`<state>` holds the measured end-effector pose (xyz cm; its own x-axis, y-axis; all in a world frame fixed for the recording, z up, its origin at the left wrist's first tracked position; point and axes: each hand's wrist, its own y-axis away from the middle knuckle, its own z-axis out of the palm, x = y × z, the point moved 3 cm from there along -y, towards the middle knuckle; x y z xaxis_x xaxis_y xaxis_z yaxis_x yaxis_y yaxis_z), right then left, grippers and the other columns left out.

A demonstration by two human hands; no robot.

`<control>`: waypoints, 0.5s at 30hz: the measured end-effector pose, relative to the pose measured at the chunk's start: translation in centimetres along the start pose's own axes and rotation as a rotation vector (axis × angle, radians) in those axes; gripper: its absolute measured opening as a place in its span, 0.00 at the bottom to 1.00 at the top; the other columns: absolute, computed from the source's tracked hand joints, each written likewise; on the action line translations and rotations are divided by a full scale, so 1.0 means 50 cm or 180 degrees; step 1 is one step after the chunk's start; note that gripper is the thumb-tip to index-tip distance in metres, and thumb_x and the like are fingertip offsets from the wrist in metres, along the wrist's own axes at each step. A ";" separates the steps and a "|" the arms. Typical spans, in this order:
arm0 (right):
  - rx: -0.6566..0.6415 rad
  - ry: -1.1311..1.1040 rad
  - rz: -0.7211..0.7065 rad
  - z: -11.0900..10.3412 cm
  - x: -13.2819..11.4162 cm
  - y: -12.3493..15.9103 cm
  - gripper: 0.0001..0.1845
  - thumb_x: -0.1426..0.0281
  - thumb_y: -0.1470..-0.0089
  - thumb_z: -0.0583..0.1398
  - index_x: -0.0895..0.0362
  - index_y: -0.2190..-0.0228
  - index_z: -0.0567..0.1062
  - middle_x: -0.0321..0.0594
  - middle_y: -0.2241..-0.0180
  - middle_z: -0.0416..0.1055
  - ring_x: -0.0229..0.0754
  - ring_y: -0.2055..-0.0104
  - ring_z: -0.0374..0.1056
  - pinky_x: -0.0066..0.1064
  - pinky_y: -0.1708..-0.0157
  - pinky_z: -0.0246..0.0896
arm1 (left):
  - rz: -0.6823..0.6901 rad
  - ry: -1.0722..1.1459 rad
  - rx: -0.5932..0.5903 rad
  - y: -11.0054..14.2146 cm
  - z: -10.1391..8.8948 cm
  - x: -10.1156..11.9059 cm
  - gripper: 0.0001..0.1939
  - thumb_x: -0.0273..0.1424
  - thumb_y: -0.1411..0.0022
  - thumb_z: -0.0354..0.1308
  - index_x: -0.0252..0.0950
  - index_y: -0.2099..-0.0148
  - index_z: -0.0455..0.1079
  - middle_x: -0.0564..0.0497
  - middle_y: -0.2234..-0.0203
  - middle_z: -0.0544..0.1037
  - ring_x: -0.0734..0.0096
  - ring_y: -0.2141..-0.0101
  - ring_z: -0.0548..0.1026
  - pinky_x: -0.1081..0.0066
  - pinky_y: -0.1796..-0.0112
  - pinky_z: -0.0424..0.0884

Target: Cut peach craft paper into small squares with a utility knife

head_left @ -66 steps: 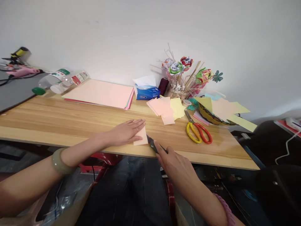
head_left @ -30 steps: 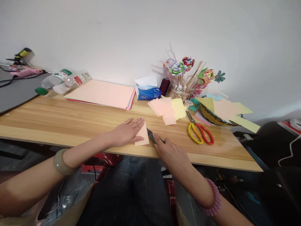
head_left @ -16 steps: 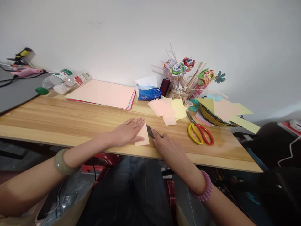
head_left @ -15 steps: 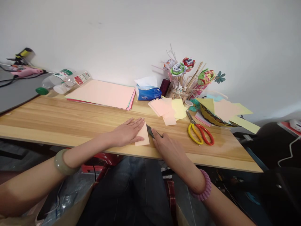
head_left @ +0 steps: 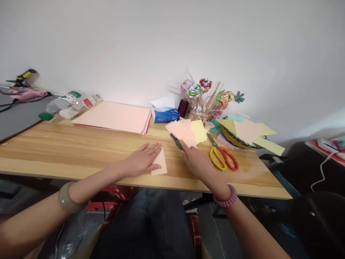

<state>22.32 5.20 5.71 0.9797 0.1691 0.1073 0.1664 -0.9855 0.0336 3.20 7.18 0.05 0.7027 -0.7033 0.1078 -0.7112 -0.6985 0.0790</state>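
My left hand (head_left: 142, 159) lies flat with its fingers stretched out, pressing a small folded piece of pale pink paper (head_left: 162, 166) to the tabletop near the front edge. Part of that paper is hidden under my fingers and palm. In my right hand (head_left: 198, 160) is a dark utility knife (head_left: 176, 141), its front end pointing up and to the left. The knife is to the right of the folded paper, apart from it, in front of loose pink paper squares (head_left: 183, 128). Yellow squares (head_left: 198, 131) lie beside these.
Scissors (head_left: 223, 158) with yellow and red handles lie to the right on the wooden table (head_left: 81, 151). Large coloured sheets (head_left: 113, 117), a blue tissue pack (head_left: 165, 115), paper flowers (head_left: 195, 90) and a paper-filled basket (head_left: 231, 139) stand along the wall. Plastic bottles (head_left: 63, 102) lie back left.
My right hand has drawn the knife away from the paper's right edge, up and to the right. My left hand stays flat on the paper. The view has shifted slightly.
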 end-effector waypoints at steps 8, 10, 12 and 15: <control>0.0981 -0.0082 0.1905 -0.099 0.271 -0.006 0.29 0.59 0.38 0.40 0.65 0.43 0.50 0.58 0.60 0.71 0.57 0.59 0.69 0.40 0.66 0.61 | -0.0133 0.0724 0.0376 -0.035 -0.058 0.002 0.20 0.31 0.33 0.38 0.32 0.43 0.61 0.43 0.44 0.66 0.64 0.44 0.63 0.67 0.47 0.56; 0.1042 -0.0048 0.2205 -0.108 0.324 -0.021 0.28 0.59 0.38 0.42 0.67 0.45 0.54 0.59 0.58 0.69 0.58 0.57 0.68 0.43 0.64 0.62 | -0.0226 0.0753 0.0330 -0.046 -0.066 -0.002 0.21 0.26 0.38 0.43 0.32 0.43 0.60 0.43 0.45 0.66 0.63 0.45 0.63 0.68 0.47 0.57; 0.0997 -0.0010 0.2403 -0.105 0.362 -0.041 0.26 0.60 0.39 0.46 0.68 0.48 0.59 0.58 0.57 0.69 0.55 0.55 0.67 0.44 0.61 0.62 | -0.0310 0.0705 0.0235 -0.056 -0.071 -0.008 0.25 0.23 0.45 0.49 0.32 0.43 0.60 0.42 0.47 0.67 0.59 0.46 0.64 0.65 0.48 0.58; 0.0803 0.0032 0.2565 -0.082 0.400 -0.077 0.21 0.61 0.41 0.54 0.61 0.51 0.65 0.48 0.54 0.67 0.46 0.55 0.66 0.44 0.57 0.63 | -0.0442 0.0645 0.0060 -0.066 -0.077 -0.018 0.29 0.24 0.52 0.56 0.33 0.45 0.62 0.41 0.51 0.69 0.53 0.49 0.65 0.62 0.51 0.61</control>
<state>40.81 12.45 11.80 0.8086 -0.5882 0.0122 -0.5620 -0.7783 -0.2798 4.84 10.60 3.52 0.7740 -0.5608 0.2939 -0.6063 -0.7902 0.0887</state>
